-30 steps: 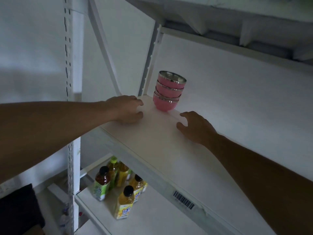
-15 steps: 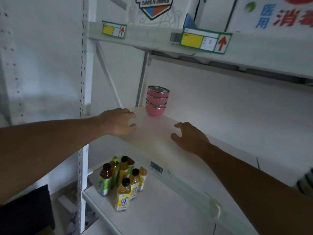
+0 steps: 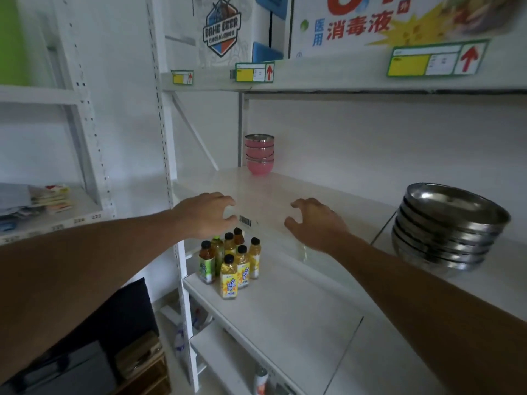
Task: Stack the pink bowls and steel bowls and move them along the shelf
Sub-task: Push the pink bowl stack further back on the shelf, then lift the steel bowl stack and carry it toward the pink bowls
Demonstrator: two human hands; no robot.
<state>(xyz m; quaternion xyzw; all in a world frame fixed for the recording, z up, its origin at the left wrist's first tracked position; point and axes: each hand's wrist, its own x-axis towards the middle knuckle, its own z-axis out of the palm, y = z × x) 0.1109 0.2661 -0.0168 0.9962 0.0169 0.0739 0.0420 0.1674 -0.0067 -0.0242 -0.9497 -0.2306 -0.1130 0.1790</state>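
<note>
A stack of pink bowls (image 3: 259, 155) with steel rims stands at the back left corner of the white shelf (image 3: 285, 195). A stack of several steel bowls (image 3: 447, 226) sits on the same shelf at the right. My left hand (image 3: 206, 215) hovers at the shelf's front edge with fingers curled and apart, holding nothing. My right hand (image 3: 313, 223) is beside it, also empty with fingers spread. Both hands are well in front of the pink stack and apart from it.
Several juice bottles (image 3: 231, 263) stand on the lower shelf below my hands. Cartons (image 3: 356, 24) fill the upper shelf, with yellow price tags (image 3: 253, 72) on its edge. A perforated upright post (image 3: 165, 138) rises at the left. Dark boxes (image 3: 85, 352) lie on the floor.
Both hands have drawn back from the pink stack to the shelf's front edge. The view has pulled away and up, bringing the steel stack and upper shelf into sight.
</note>
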